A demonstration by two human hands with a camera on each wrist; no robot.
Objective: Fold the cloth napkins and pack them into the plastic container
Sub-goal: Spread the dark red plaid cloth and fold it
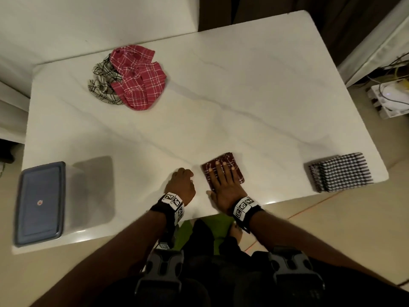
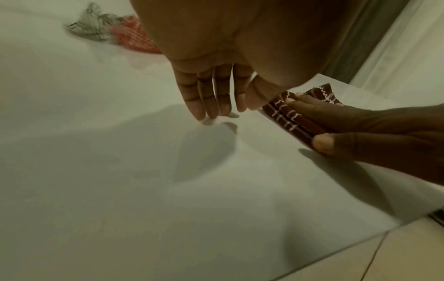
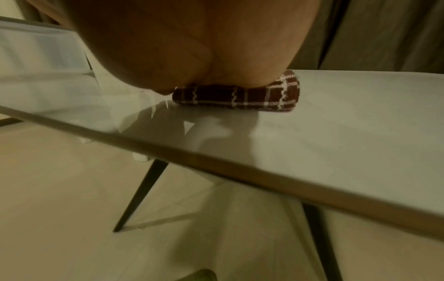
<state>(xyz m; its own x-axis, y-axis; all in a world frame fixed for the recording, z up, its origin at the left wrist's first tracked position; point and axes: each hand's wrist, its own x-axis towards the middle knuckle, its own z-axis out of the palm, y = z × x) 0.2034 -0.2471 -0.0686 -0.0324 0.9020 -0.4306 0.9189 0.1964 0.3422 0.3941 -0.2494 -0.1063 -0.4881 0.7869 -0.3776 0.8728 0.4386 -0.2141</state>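
A folded dark red plaid napkin (image 1: 223, 158) (image 2: 288, 117) (image 3: 240, 98) lies near the table's front edge. My right hand (image 1: 223, 173) (image 2: 360, 129) presses flat on top of it, fingers straight and spread, thumb at its near side. Just left of the napkin my left hand (image 1: 182, 180) (image 2: 216, 112) holds nothing, its straight fingertips touching the bare table. The plastic container (image 1: 39, 202), with a blue-grey lid on it, stands at the front left corner. A crumpled pink-red plaid napkin (image 1: 137, 78) (image 2: 137, 36) and a beige-and-black one (image 1: 104, 85) (image 2: 91, 30) lie in a heap at the back left.
A folded stack of black-and-white houndstooth cloths (image 1: 340, 172) sits at the front right corner of the white marble table (image 1: 221, 96). The table's front edge (image 3: 264, 176) runs just below my wrists. Cables and a white box (image 1: 389, 100) lie on the floor at the right.
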